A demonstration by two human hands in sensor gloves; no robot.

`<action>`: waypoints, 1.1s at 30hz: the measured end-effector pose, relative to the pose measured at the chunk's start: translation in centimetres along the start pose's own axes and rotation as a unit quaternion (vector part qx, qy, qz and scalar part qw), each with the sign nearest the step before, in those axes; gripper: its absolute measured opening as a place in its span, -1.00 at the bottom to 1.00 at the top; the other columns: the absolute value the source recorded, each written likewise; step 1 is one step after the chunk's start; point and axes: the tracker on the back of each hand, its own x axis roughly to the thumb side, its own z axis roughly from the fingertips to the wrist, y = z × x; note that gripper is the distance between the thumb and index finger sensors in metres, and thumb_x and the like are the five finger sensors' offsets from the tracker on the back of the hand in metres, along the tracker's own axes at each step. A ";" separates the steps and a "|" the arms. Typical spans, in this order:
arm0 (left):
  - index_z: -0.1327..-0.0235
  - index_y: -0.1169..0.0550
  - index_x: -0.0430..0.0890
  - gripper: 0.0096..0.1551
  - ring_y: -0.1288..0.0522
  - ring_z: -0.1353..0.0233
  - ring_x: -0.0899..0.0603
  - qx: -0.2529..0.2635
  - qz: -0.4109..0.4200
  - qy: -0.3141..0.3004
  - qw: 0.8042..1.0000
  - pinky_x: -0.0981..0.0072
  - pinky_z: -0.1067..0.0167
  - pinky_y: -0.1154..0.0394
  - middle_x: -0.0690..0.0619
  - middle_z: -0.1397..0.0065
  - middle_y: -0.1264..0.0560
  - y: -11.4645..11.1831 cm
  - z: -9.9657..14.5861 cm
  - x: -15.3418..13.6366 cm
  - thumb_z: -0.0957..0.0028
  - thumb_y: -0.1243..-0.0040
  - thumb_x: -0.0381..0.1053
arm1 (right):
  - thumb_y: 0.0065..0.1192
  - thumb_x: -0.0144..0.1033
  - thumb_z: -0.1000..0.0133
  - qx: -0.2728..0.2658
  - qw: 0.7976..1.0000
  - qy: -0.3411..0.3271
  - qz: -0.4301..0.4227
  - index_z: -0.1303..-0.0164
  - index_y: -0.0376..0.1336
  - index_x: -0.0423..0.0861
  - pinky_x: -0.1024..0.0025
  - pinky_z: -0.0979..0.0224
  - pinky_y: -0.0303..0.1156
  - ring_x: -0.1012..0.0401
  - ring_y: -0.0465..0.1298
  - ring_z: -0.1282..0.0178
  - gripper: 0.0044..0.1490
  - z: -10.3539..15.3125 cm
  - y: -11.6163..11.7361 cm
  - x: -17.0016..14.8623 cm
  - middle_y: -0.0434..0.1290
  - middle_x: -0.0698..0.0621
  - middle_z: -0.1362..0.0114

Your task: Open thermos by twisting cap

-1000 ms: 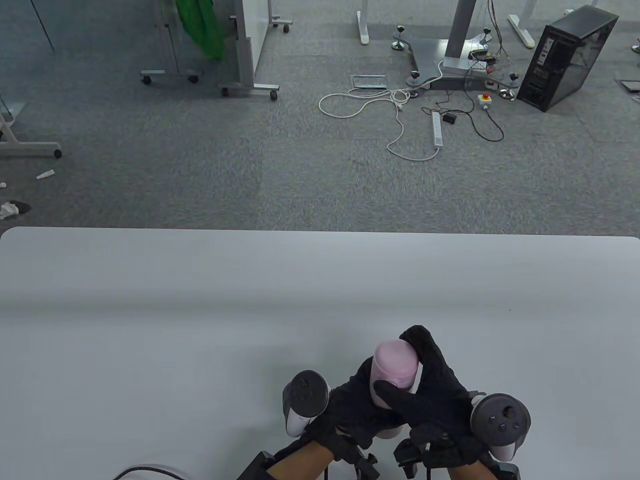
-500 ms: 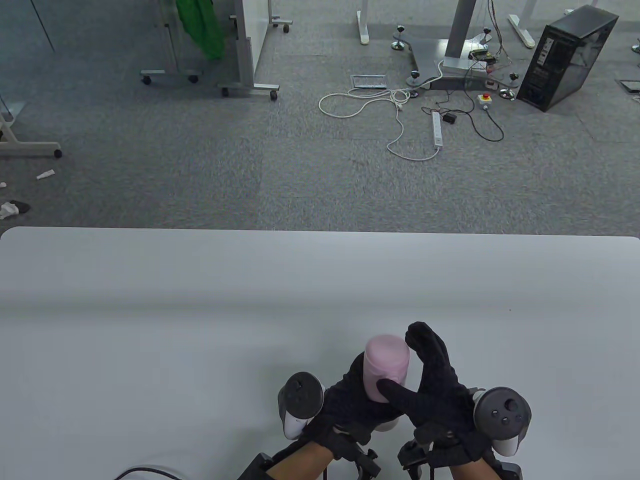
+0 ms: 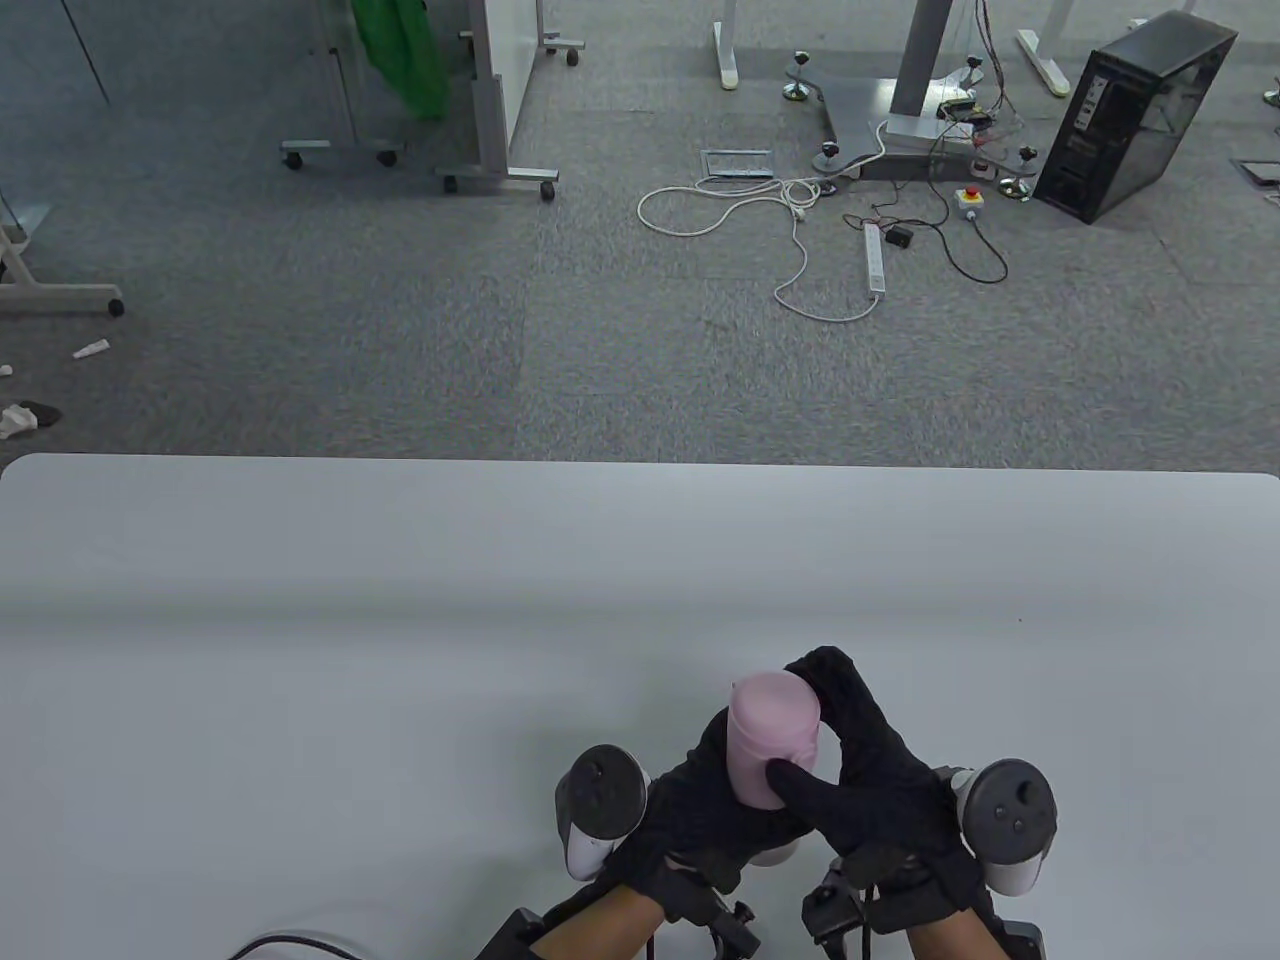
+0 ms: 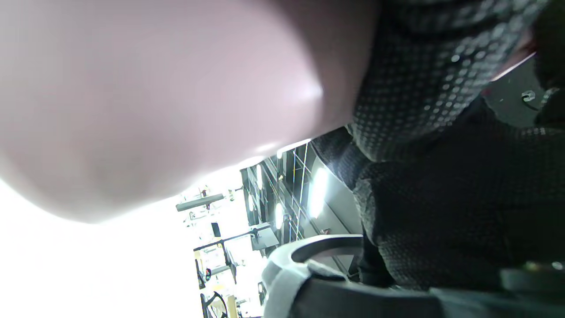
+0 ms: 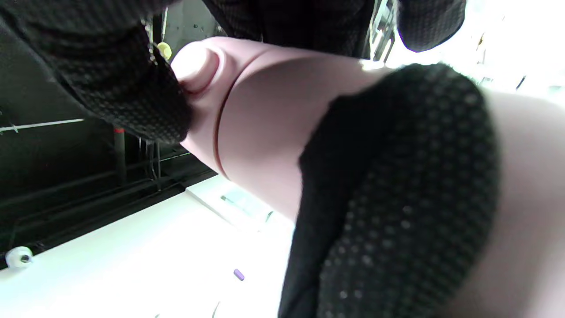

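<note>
A pink thermos [image 3: 770, 725] is held near the table's front edge, top end pointing away from me. My left hand [image 3: 712, 785] wraps around its lower body from the left. My right hand [image 3: 815, 722] grips the top end, fingers curled over the far side and thumb on the near side. In the right wrist view the thermos [image 5: 265, 119] shows a seam below its cap [image 5: 198, 73]; gloved fingers [image 5: 132, 88] press on the cap and the thumb [image 5: 397, 198] lies across the body. In the left wrist view the thermos body [image 4: 154, 97] fills the frame beside my left-hand fingers [image 4: 423, 75].
The white table [image 3: 400, 620] stretches to the left and far side of the hands. A black cable [image 3: 290, 942] lies at the front edge on the left. Beyond the table are grey carpet, cables and a computer case [image 3: 1130, 115].
The thermos shifted slightly left. The right hand's fingers lifted off the top half a second ago and now curl over it again; its wrist has turned a little.
</note>
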 end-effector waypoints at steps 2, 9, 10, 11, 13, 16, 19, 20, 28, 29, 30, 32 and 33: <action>-0.51 -0.14 -0.03 0.43 -0.25 -0.53 -0.42 -0.002 0.002 -0.002 1.000 -0.31 -0.34 -0.30 -0.18 -0.60 -0.19 0.0 0.0 0.0 0.62 -0.57 0.37 | 0.61 -0.08 -0.13 0.011 1.000 -0.003 -0.016 -0.73 -0.05 -0.23 -0.47 -0.46 0.11 -0.37 0.29 -0.50 0.18 -0.1 -0.1 -0.2 0.22 -0.40 -0.62; -0.52 -0.13 -0.04 0.42 -0.25 -0.53 -0.42 0.006 0.004 -0.002 1.000 -0.31 -0.34 -0.30 -0.19 -0.60 -0.18 0.1 -0.2 0.2 0.61 -0.57 0.37 | 0.56 0.01 -0.17 0.004 1.000 -0.008 0.009 -0.76 -0.13 -0.19 -0.47 -0.48 0.07 -0.37 0.19 -0.55 0.22 0.1 0.1 0.1 0.07 -0.40 -0.68; -0.51 -0.13 -0.04 0.42 -0.25 -0.53 -0.42 0.009 0.008 0.002 1.000 -0.31 -0.33 -0.29 -0.19 -0.60 -0.18 0.1 -0.1 0.2 0.61 -0.57 0.37 | 0.56 0.05 -0.16 -0.003 0.999 -0.008 0.035 -0.76 -0.15 -0.19 -0.46 -0.49 0.07 -0.37 0.18 -0.55 0.25 0.2 0.3 0.4 0.03 -0.40 -0.67; -0.52 -0.13 -0.04 0.42 -0.25 -0.53 -0.42 0.013 0.007 0.003 1.000 -0.31 -0.33 -0.29 -0.19 -0.60 -0.18 0.2 -0.1 0.2 0.61 -0.57 0.37 | 0.57 0.09 -0.14 -0.009 0.998 -0.008 0.054 -0.76 -0.16 -0.19 -0.46 -0.50 0.06 -0.36 0.17 -0.56 0.29 0.3 0.4 0.5 0.02 -0.40 -0.67; -0.51 -0.13 -0.04 0.42 -0.24 -0.53 -0.42 0.018 -0.002 0.007 1.000 -0.31 -0.34 -0.29 -0.19 -0.60 -0.18 0.3 0.0 0.1 0.60 -0.57 0.37 | 0.59 0.12 -0.11 -0.018 0.996 -0.011 0.088 -0.76 -0.18 -0.19 -0.45 -0.52 0.05 -0.36 0.17 -0.56 0.34 0.4 0.7 0.9 0.01 -0.40 -0.66; -0.51 -0.13 -0.04 0.42 -0.24 -0.53 -0.42 0.016 -0.005 0.008 1.000 -0.30 -0.33 -0.29 -0.19 -0.60 -0.18 0.2 0.0 0.1 0.60 -0.57 0.36 | 0.62 0.12 -0.07 -0.022 0.994 -0.015 0.102 -0.75 -0.14 -0.19 -0.42 -0.51 0.10 -0.34 0.22 -0.53 0.34 0.4 1.1 1.0 0.08 -0.37 -0.64; -0.52 -0.11 -0.01 0.43 -0.24 -0.53 -0.42 0.016 0.002 0.009 1.000 -0.30 -0.33 -0.30 -0.19 -0.60 -0.18 0.1 0.0 0.0 0.61 -0.57 0.36 | 0.66 0.04 -0.05 -0.043 0.995 -0.001 0.086 -0.73 -0.09 -0.21 -0.37 -0.50 0.16 -0.30 0.30 -0.48 0.31 0.4 1.0 0.5 0.16 -0.35 -0.61; -0.52 -0.11 -0.01 0.43 -0.24 -0.53 -0.42 0.015 -0.001 0.007 1.000 -0.30 -0.33 -0.30 -0.19 -0.60 -0.18 0.1 0.0 0.0 0.61 -0.57 0.36 | 0.67 0.01 -0.04 -0.047 0.996 0.003 0.080 -0.72 -0.07 -0.21 -0.36 -0.50 0.17 -0.28 0.33 -0.46 0.29 0.4 0.9 0.3 0.20 -0.34 -0.60; -0.52 -0.11 -0.01 0.43 -0.24 -0.54 -0.42 0.004 -0.011 0.009 1.000 -0.31 -0.33 -0.29 -0.18 -0.61 -0.17 0.3 0.1 -0.1 0.62 -0.58 0.34 | 0.74 -0.09 0.00 -0.014 1.000 0.004 0.007 -0.68 0.05 -0.23 -0.42 -0.50 0.15 -0.27 0.40 -0.43 0.21 0.0 0.0 -0.9 0.30 -0.34 -0.58; -0.52 -0.11 -0.01 0.43 -0.24 -0.54 -0.42 0.001 -0.010 0.007 1.000 -0.31 -0.34 -0.29 -0.18 -0.61 -0.18 0.3 0.0 0.0 0.62 -0.58 0.34 | 0.72 -0.05 0.00 -0.006 1.000 0.002 -0.009 -0.68 0.04 -0.23 -0.43 -0.49 0.14 -0.28 0.39 -0.45 0.22 -0.1 0.0 -1.1 0.29 -0.34 -0.59; -0.52 -0.11 -0.01 0.43 -0.24 -0.54 -0.42 -0.004 -0.007 0.005 1.000 -0.32 -0.33 -0.29 -0.18 -0.61 -0.18 0.3 0.0 0.0 0.62 -0.58 0.34 | 0.72 -0.06 -0.01 0.000 1.000 0.000 -0.018 -0.68 0.04 -0.23 -0.44 -0.49 0.14 -0.29 0.37 -0.46 0.22 -0.2 0.0 -1.2 0.29 -0.34 -0.59; -0.52 -0.12 -0.01 0.43 -0.25 -0.54 -0.42 -0.008 0.001 0.004 1.000 -0.32 -0.33 -0.29 -0.19 -0.61 -0.18 0.3 0.0 0.0 0.62 -0.58 0.34 | 0.70 -0.06 -0.03 0.012 0.999 -0.001 -0.042 -0.69 0.03 -0.23 -0.45 -0.48 0.13 -0.31 0.33 -0.50 0.21 -0.3 0.0 -1.5 0.27 -0.35 -0.61; -0.52 -0.12 -0.01 0.43 -0.25 -0.54 -0.42 -0.009 0.001 0.005 1.000 -0.32 -0.33 -0.29 -0.18 -0.61 -0.18 0.3 0.0 0.0 0.62 -0.58 0.34 | 0.69 -0.06 -0.04 0.019 0.999 0.000 -0.051 -0.70 0.01 -0.22 -0.46 -0.48 0.12 -0.32 0.31 -0.51 0.20 -0.3 0.1 -1.6 0.25 -0.35 -0.62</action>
